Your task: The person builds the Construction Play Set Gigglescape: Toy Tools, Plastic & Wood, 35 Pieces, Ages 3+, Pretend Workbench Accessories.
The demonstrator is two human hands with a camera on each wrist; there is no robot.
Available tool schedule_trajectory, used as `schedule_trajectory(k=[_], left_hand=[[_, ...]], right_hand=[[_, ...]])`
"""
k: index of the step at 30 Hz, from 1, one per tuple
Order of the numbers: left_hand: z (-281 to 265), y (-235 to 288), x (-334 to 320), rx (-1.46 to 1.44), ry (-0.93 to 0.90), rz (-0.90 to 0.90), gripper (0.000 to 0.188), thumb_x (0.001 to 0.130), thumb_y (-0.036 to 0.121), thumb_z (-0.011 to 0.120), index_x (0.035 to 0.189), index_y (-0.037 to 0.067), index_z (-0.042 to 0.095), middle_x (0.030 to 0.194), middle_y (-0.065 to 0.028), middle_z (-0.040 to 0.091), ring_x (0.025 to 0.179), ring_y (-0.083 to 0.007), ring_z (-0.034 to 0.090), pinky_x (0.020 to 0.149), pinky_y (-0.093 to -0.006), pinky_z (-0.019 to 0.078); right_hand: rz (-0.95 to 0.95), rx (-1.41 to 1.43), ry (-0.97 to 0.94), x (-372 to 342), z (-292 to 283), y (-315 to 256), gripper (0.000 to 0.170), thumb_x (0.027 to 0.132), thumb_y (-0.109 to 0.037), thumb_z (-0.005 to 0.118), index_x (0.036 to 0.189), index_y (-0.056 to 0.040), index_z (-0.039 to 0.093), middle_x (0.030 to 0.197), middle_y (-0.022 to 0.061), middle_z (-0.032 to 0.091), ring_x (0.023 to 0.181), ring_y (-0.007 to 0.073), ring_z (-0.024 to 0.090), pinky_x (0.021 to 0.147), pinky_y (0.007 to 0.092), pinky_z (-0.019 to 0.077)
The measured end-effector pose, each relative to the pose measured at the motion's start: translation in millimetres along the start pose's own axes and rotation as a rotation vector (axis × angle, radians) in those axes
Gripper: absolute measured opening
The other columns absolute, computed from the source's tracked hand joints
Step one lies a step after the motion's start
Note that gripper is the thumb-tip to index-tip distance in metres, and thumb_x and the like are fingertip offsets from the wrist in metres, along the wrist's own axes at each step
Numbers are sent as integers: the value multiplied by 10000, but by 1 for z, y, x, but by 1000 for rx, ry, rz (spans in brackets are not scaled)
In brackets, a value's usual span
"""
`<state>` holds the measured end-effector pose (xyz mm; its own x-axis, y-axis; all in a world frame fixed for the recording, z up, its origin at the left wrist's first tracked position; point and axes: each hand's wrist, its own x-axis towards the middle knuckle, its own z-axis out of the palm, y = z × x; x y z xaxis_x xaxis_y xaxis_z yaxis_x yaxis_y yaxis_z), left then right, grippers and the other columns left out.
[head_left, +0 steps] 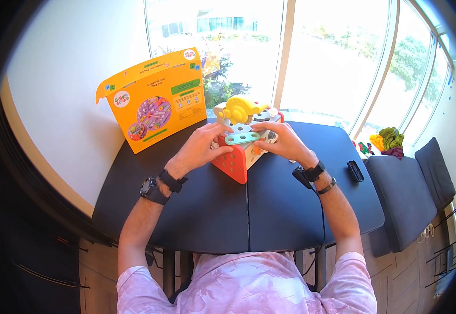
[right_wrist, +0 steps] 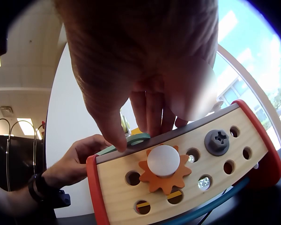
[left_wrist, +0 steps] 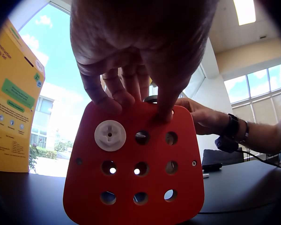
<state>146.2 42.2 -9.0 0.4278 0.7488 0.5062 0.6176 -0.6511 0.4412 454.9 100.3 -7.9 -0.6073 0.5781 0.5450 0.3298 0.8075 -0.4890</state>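
Note:
A toy toolbox stands on the table, with a red end panel (head_left: 234,166) full of round holes and a wooden side panel (right_wrist: 225,161). Across its top, at the near end, lies a teal perforated strip (head_left: 242,138). My left hand (head_left: 200,147) pinches the strip's left end, its fingertips right at the red panel's top edge. At the other end, my right hand (head_left: 284,140) holds the strip between thumb and fingers. Behind the strip sits a yellow toy saw (head_left: 241,110). A white screw head (left_wrist: 110,135) fills one hole of the red panel.
An orange gear (right_wrist: 165,173) with a white cap and a grey bolt (right_wrist: 217,142) sit on the wooden side. A yellow play-set box (head_left: 157,99) stands at the back left. A black case (head_left: 354,171) lies on the right, near a dark chair (head_left: 408,193).

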Motion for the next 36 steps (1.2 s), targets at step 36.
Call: schedule_trajectory(k=[36], left_hand=[[-41,-17,-46,-9,96,-133,442,923,138,920,1331,96,754,998,10,713,778,-83,599,697,-246,525]], right_hand=[[335,-429,-269,-100,-26,102,176,959,-47,767,1123,-38,831,1121,149,827,1086,366,778,1001,471,622]])
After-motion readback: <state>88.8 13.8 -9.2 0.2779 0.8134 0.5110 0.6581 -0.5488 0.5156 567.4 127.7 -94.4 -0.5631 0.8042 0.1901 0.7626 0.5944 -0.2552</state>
